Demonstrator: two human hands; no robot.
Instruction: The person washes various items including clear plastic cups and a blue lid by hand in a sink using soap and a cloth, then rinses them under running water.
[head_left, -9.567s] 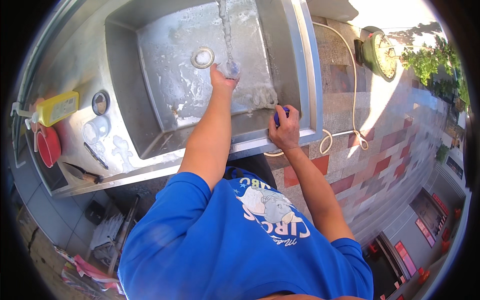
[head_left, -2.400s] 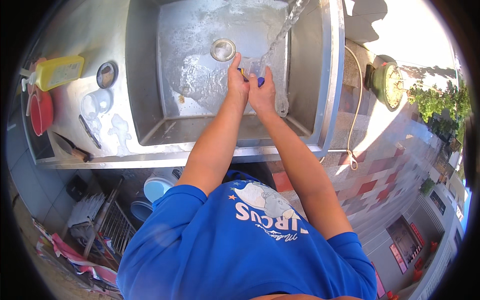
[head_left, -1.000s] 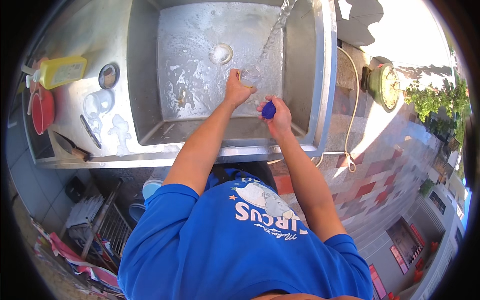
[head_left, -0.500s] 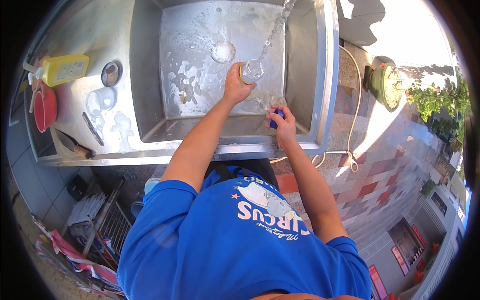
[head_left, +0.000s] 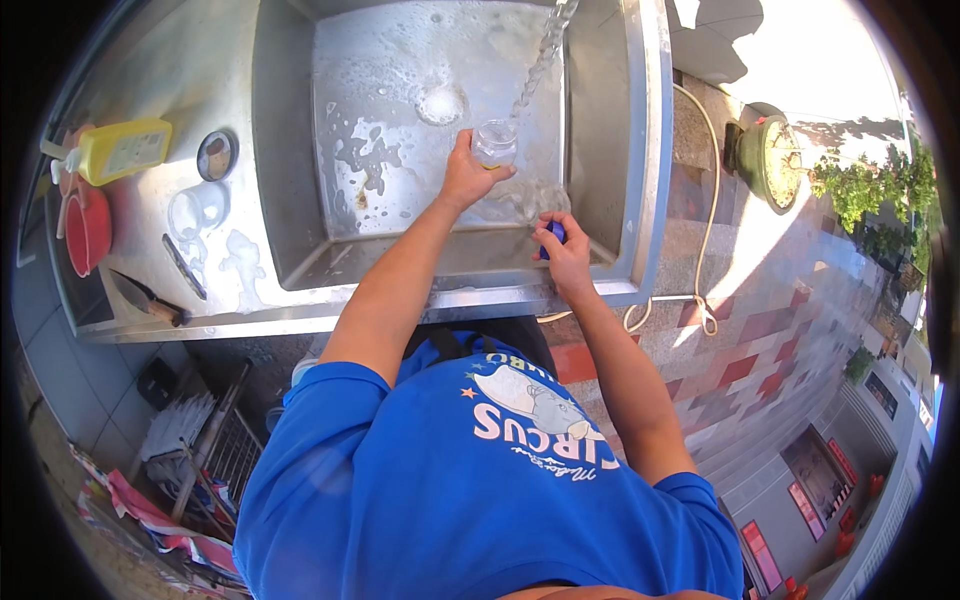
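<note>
My left hand (head_left: 465, 178) grips a small clear glass jar (head_left: 494, 143) and holds it under the stream of tap water (head_left: 540, 62) inside the steel sink (head_left: 280, 150). The jar's mouth faces up and there is a little yellowish liquid in it. My right hand (head_left: 565, 250) is closed around a small blue object (head_left: 554, 232), perhaps a lid, near the sink's front rim, a short way from the jar. Foam and water lie over the sink floor around the drain (head_left: 440, 102).
On the wet counter to the left lie a yellow bottle (head_left: 125, 148), a red cup (head_left: 88, 225), a round lid (head_left: 216, 155), a clear glass (head_left: 195, 210) and a knife (head_left: 148, 298). A hose (head_left: 708, 210) hangs right of the sink. A dish rack (head_left: 205, 440) stands below.
My left hand has carried the jar up under the running water. My right hand, holding the blue object, has drawn back from the jar toward the sink's front rim.
</note>
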